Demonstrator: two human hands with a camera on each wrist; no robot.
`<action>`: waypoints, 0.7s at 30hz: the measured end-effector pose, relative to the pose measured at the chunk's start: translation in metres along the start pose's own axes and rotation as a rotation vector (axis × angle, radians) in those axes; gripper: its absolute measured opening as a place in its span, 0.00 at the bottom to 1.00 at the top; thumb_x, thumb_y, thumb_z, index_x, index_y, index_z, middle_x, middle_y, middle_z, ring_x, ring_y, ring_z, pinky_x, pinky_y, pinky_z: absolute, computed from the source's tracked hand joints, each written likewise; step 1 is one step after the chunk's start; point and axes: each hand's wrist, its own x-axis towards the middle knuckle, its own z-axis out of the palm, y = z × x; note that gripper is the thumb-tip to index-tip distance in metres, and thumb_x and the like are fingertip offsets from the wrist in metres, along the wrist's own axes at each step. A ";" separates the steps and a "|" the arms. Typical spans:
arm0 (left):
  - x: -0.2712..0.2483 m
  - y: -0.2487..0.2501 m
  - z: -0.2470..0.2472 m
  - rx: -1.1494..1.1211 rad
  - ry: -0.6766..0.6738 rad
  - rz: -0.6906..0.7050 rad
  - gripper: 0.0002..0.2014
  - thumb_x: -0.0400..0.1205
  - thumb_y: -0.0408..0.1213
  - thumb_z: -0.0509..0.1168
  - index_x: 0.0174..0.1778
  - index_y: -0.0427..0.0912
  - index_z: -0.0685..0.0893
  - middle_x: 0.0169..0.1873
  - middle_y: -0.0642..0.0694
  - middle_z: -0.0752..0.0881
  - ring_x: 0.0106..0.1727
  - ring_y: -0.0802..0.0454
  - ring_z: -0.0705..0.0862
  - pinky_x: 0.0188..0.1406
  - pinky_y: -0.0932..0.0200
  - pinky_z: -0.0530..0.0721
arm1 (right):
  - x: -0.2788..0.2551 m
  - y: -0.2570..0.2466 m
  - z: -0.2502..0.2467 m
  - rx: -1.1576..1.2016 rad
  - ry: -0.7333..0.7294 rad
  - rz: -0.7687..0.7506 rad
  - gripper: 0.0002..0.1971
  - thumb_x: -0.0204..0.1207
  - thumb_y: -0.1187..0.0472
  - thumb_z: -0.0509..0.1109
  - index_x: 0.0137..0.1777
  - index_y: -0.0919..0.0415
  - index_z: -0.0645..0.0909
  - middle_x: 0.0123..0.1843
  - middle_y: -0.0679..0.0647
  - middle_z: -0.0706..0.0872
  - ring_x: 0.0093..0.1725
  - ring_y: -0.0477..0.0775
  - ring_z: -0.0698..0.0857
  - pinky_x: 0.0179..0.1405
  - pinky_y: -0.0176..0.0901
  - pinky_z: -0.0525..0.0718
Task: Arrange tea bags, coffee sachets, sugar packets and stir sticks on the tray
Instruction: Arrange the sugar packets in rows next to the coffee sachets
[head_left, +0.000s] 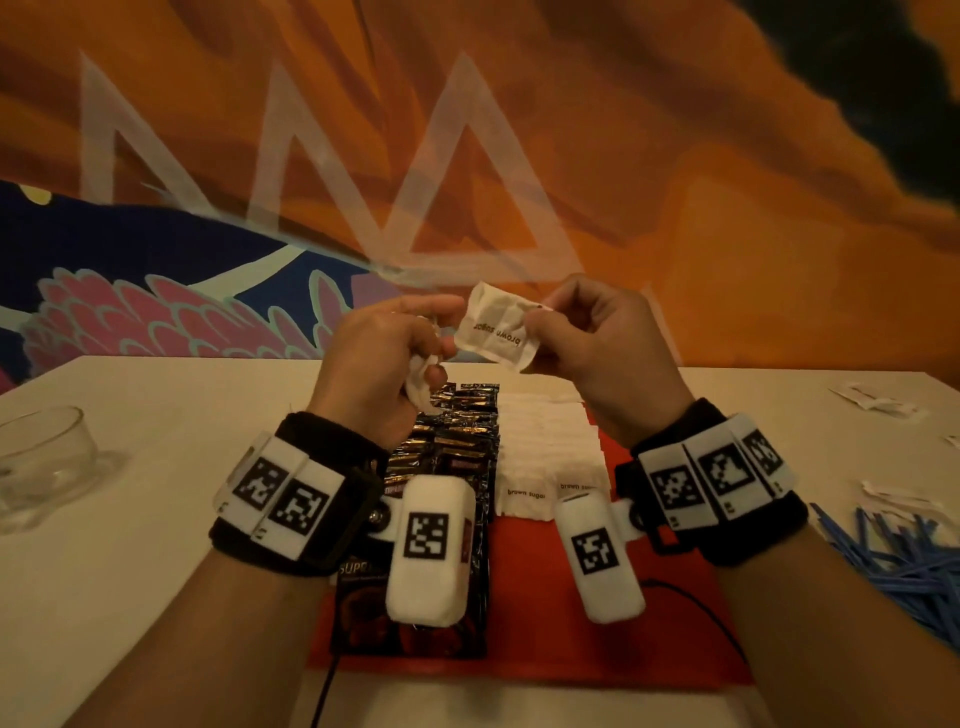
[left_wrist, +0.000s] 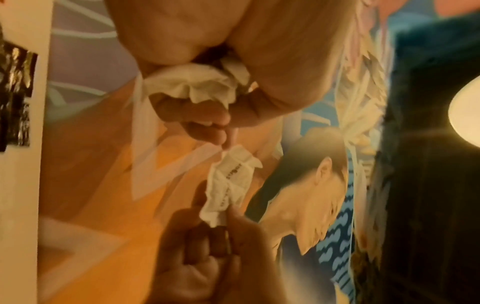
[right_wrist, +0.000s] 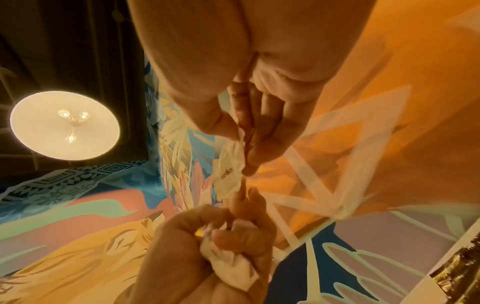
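Both hands are raised above the red tray (head_left: 571, 639). My right hand (head_left: 582, 332) and left hand (head_left: 410, 338) pinch opposite ends of one crumpled white brown sugar packet (head_left: 496, 332) (left_wrist: 231, 185) (right_wrist: 230, 170). The left hand also clutches more white packets (head_left: 418, 382) (left_wrist: 197, 86) (right_wrist: 231, 265) in its curled lower fingers. On the tray lie a column of dark coffee sachets (head_left: 457, 441) and beside it rows of white sugar packets (head_left: 550, 452).
A glass bowl (head_left: 41, 462) stands on the white table (head_left: 156, 519) at the left. Blue stir sticks (head_left: 904, 561) lie in a pile at the right edge, with white wrapped packets (head_left: 878, 402) beyond them. A painted wall rises behind the table. A black cable (head_left: 696, 608) crosses the tray.
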 end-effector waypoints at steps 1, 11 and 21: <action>-0.001 -0.001 0.001 0.050 -0.026 0.017 0.07 0.81 0.28 0.65 0.49 0.33 0.89 0.42 0.41 0.86 0.32 0.56 0.78 0.20 0.66 0.71 | 0.000 0.001 0.000 -0.020 0.008 -0.003 0.12 0.79 0.71 0.69 0.35 0.60 0.76 0.39 0.62 0.89 0.44 0.61 0.92 0.45 0.66 0.90; -0.005 -0.004 0.006 0.160 -0.013 0.206 0.10 0.71 0.42 0.77 0.41 0.40 0.87 0.27 0.49 0.84 0.25 0.55 0.76 0.17 0.63 0.70 | -0.001 -0.002 -0.003 0.144 -0.059 0.053 0.14 0.72 0.80 0.72 0.49 0.62 0.78 0.45 0.66 0.85 0.40 0.59 0.89 0.39 0.49 0.91; -0.012 -0.004 0.007 0.368 -0.179 0.172 0.16 0.72 0.52 0.73 0.40 0.41 0.89 0.20 0.51 0.79 0.19 0.55 0.71 0.16 0.63 0.66 | 0.000 -0.002 -0.012 0.075 -0.103 0.060 0.06 0.72 0.72 0.74 0.43 0.65 0.80 0.37 0.60 0.86 0.32 0.52 0.84 0.31 0.41 0.82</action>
